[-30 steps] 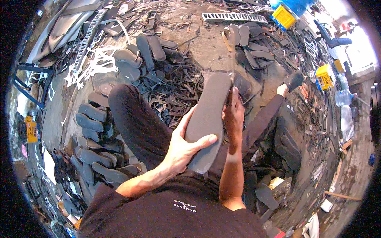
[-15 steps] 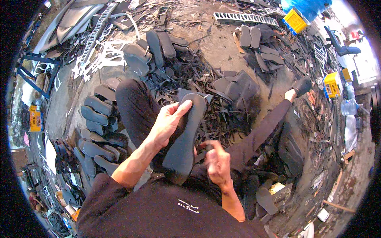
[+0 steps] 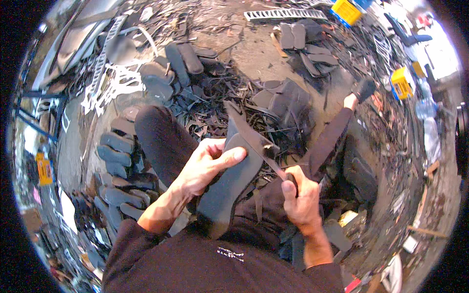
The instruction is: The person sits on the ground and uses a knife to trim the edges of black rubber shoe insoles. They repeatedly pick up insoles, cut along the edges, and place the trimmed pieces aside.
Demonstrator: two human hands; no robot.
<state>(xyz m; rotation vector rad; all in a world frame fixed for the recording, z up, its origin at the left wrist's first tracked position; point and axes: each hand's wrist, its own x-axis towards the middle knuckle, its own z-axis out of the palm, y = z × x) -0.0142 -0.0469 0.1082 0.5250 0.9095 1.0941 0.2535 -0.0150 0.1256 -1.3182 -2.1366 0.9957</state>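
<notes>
A dark grey shoe sole point(image 3: 222, 188) lies across my lap, pointing up and away from me. My left hand point(image 3: 207, 163) is closed on its far part, thumb flat on top and fingers underneath. A pointed dark flap of sheet material point(image 3: 244, 126) sticks out beyond the sole's far end. My right hand point(image 3: 303, 195) is wrapped round the dark handle of a knife point(image 3: 277, 170). Its thin blade slants up and left towards the sole's right edge by the flap; whether the tip touches is hard to see. A thin dark strip point(image 3: 258, 205) hangs beside the sole.
Stacked soles point(image 3: 116, 149) lie to the left of my bent knee. Dark offcuts point(image 3: 205, 119) heap in front, with more soles point(image 3: 178, 63) behind them. A dark bag-like bundle point(image 3: 293, 105) sits ahead to the right. Yellow boxes point(image 3: 401, 83) stand at the far right.
My right hand has moved right and up, and the knife blade now shows at the sole's far edge. The sole has tilted in my left hand, and the flap stands out more.
</notes>
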